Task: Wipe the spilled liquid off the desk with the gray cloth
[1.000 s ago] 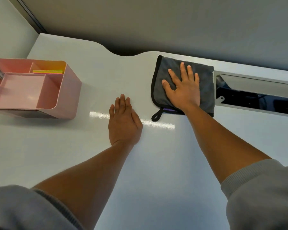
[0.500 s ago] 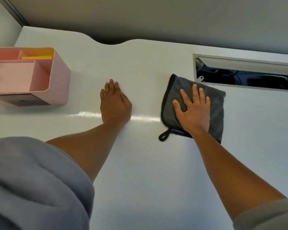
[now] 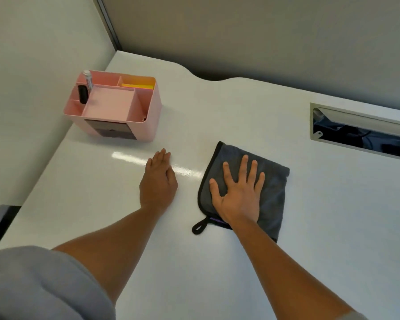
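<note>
A gray cloth [image 3: 274,192] with black trim and a small hanging loop lies flat on the white desk [image 3: 217,262], a little right of centre. My right hand [image 3: 239,192] presses on it with the palm down and the fingers spread straight. To its left, my left hand [image 3: 158,181] rests flat on the bare desk, fingers together and straight, apart from the cloth. No liquid shows on the desk surface; only a light glare streak runs between the hands.
A pink desk organizer [image 3: 116,105] holding a marker and yellow notes stands at the back left. An open cable slot [image 3: 365,135] is cut into the desk at the back right. Partition walls close the left and far sides.
My right hand has slid the cloth toward me, away from the far edge and the cable slot. My left hand stays flat on the desk. The camera view has shifted.
</note>
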Motion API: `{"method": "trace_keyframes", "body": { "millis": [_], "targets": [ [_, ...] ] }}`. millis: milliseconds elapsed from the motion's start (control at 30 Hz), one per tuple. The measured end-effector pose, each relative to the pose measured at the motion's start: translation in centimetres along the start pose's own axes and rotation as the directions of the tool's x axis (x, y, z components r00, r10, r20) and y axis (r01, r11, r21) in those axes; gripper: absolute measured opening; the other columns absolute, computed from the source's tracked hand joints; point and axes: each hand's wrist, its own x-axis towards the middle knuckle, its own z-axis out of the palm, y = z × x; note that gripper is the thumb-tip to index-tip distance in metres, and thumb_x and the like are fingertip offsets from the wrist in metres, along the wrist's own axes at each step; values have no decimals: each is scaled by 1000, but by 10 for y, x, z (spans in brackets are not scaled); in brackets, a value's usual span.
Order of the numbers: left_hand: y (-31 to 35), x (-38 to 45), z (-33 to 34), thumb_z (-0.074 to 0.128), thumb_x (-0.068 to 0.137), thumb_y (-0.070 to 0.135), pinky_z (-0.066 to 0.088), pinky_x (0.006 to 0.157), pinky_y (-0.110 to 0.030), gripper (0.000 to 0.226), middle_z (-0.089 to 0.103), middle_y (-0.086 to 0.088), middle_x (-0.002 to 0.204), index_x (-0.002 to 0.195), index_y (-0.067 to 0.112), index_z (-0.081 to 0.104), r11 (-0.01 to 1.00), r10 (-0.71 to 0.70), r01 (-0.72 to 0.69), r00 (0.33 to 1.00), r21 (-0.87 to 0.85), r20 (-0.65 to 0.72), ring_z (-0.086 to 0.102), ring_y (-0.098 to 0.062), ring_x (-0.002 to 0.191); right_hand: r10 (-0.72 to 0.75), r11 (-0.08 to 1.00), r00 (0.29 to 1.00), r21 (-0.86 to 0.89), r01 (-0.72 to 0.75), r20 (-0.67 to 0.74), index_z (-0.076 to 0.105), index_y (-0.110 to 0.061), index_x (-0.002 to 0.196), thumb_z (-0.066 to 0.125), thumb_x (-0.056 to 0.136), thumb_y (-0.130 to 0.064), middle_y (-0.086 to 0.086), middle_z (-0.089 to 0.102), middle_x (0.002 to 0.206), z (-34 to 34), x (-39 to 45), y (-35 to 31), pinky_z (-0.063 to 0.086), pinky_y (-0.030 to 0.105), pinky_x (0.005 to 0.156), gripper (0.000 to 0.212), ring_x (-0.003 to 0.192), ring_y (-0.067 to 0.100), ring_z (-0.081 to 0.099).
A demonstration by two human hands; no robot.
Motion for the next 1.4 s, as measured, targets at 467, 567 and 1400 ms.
{"method": "trace_keyframes", "body": {
  "millis": [467, 567, 1400],
  "targets": [
    [-68, -2, -48, 39, 98, 19, 24, 117, -30, 45, 38, 8, 153, 142, 20, 49, 992, -75, 81, 995, 99, -67, 27, -13, 145, -101, 995, 995, -7, 101, 10, 24, -39, 157, 15, 93, -71, 12, 3, 169, 7, 117, -112, -2, 58, 123, 72, 155, 36, -1],
    [-66, -2, -50, 39, 97, 20, 22, 117, -27, 46, 37, 8, 153, 142, 21, 48, 993, -78, 83, 995, 85, -67, 26, -11, 144, -103, 995, 995, 5, 103, 6, 24, -38, 157, 15, 94, -71, 11, 3, 169, 3, 158, -119, -2, 57, 123, 71, 155, 36, -1],
    [-71, 0, -49, 36, 99, 16, 17, 121, -32, 47, 32, 6, 156, 147, 19, 41, 997, -48, 50, 998, 57, -31, 19, -11, 147, -45, 998, 998, 38, 47, -49, 27, -34, 157, 17, 95, -68, 12, 10, 168, 16, 64, -139, 2, 57, 124, 71, 155, 35, 2]
  ]
}}
